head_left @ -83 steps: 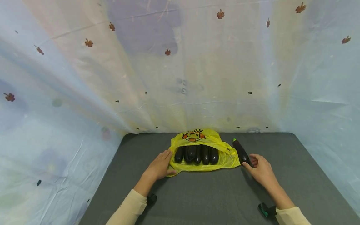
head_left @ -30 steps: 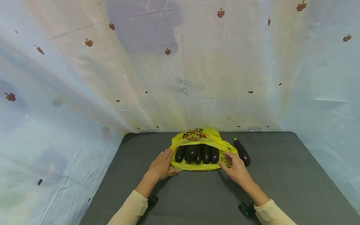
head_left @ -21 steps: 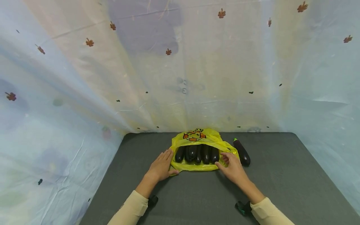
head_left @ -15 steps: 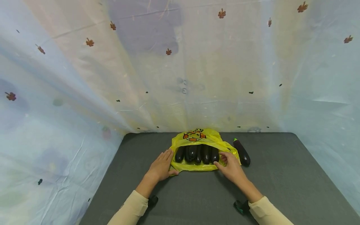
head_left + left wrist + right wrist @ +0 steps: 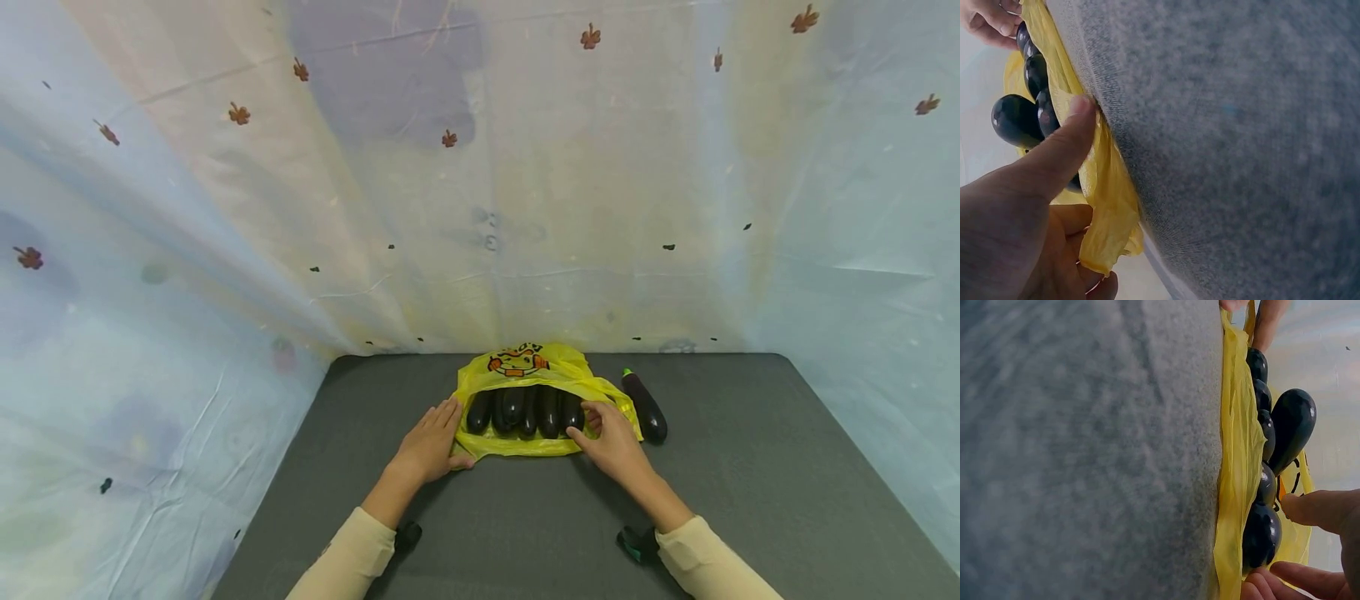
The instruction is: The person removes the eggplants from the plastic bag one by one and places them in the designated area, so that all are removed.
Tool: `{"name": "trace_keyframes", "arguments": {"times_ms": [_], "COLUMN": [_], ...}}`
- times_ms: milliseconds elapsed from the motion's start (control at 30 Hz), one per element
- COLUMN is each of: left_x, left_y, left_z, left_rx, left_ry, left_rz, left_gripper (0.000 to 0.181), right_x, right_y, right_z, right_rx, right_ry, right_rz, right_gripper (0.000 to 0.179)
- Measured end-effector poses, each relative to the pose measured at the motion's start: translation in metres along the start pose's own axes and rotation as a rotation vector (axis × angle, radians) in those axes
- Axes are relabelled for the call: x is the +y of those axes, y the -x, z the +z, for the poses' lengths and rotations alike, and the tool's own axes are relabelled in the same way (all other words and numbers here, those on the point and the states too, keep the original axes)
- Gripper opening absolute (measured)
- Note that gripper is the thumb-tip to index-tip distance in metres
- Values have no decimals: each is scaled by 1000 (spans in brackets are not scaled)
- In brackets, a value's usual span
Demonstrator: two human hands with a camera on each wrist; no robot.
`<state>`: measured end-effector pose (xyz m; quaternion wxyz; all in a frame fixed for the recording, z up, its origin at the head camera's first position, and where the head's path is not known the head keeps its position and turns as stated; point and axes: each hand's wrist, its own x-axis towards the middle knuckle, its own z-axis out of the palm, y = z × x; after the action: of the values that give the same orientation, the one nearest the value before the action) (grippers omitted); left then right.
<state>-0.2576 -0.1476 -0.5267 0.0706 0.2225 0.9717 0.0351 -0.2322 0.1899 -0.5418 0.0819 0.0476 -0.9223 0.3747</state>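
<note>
Several dark, glossy eggplants (image 5: 547,413) lie side by side in the mouth of a yellow plastic bag (image 5: 558,360). My left hand (image 5: 429,439) rests on the bag's left edge, fingers extended in the head view; its thumb (image 5: 1072,134) touches the plastic in the left wrist view. At the other end, my right hand (image 5: 618,446) is at the rightmost eggplant (image 5: 1262,536). Its thumb and fingers are spread to either side of it, with a small gap showing beside the thumb. Another eggplant (image 5: 645,408) lies outside the bag, to the right.
A dark grey table (image 5: 517,525) bears the bag and the loose eggplant. Behind it and at the sides hangs a pale printed curtain (image 5: 555,183) with small leaf shapes. Dark wrist straps (image 5: 637,545) show below the hands.
My right hand has left the loose eggplant on the table and moved left to the bag's mouth, then crept further onto the rightmost eggplant. My left hand has hardly moved.
</note>
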Motion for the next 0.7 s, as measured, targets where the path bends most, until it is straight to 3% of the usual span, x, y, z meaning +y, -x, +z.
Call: {"name": "trace_keyframes", "arguments": {"times_ms": [700], "left_x": [-1], "left_y": [-1], "left_z": [1], "left_rx": [-3], "left_ry": [4], "left_rz": [-9], "left_gripper": [105], "right_x": [-2], "right_y": [-7], "right_z": [2], "right_rx": [-10], "right_ry": [43], "right_rz": [61], "right_gripper": [59]}}
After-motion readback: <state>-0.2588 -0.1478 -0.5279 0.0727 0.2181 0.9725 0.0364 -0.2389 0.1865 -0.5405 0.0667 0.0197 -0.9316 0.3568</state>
